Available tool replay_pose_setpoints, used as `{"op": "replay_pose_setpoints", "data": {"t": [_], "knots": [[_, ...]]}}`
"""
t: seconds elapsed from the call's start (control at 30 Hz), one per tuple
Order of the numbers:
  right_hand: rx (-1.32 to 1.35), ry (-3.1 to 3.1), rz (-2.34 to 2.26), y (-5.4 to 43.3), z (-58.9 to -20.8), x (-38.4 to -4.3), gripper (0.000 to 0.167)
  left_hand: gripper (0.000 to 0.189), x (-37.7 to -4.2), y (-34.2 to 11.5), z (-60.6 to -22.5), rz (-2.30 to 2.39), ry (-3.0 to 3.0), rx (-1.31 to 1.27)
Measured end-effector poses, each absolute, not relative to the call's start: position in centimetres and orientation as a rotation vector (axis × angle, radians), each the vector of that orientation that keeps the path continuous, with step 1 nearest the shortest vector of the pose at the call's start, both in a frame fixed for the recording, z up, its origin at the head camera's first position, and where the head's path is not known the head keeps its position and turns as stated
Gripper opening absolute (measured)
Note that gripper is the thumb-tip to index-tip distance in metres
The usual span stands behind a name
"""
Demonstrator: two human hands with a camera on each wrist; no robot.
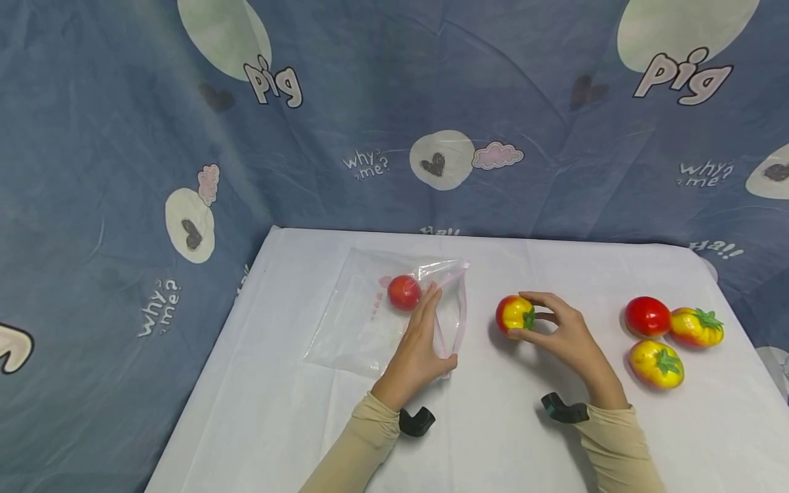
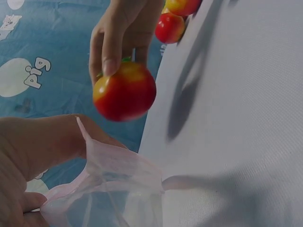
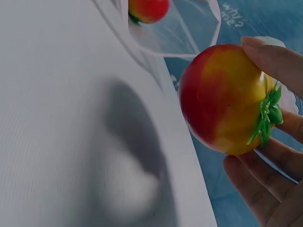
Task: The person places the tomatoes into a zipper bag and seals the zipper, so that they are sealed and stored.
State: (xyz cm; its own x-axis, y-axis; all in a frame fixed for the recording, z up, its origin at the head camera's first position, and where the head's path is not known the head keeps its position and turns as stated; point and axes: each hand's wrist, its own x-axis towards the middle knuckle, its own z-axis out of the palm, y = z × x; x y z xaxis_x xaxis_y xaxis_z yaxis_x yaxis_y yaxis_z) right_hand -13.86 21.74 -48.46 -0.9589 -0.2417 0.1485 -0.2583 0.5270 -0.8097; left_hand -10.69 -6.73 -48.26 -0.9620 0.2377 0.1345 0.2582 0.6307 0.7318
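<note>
In the head view, my left hand holds the mouth of a clear zip bag with a pink edge. The bag's rim stands spread apart by the thumb and fingers in the left wrist view. Inside the bag is one red toy fruit. To the right of the bag, my right hand grips a red-and-yellow toy tomato between thumb and fingers. Its green leaf cap faces the palm, and it is held above the table, apart from the bag.
At the right of the white table lie a red toy fruit and two yellow-red toy tomatoes with green leaf caps. A blue printed cloth hangs behind and to the left. Black wrist mounts sit at both sleeves.
</note>
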Motion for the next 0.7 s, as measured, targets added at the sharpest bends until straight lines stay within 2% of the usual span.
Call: {"op": "replay_pose_setpoints", "data": {"t": [0.7], "knots": [[0.599, -2.668, 1.593, 17.1, -49.0, -15.7, 0.068, 0.114, -10.5, -6.7, -48.1, -1.287, -2.867, -0.401]]}}
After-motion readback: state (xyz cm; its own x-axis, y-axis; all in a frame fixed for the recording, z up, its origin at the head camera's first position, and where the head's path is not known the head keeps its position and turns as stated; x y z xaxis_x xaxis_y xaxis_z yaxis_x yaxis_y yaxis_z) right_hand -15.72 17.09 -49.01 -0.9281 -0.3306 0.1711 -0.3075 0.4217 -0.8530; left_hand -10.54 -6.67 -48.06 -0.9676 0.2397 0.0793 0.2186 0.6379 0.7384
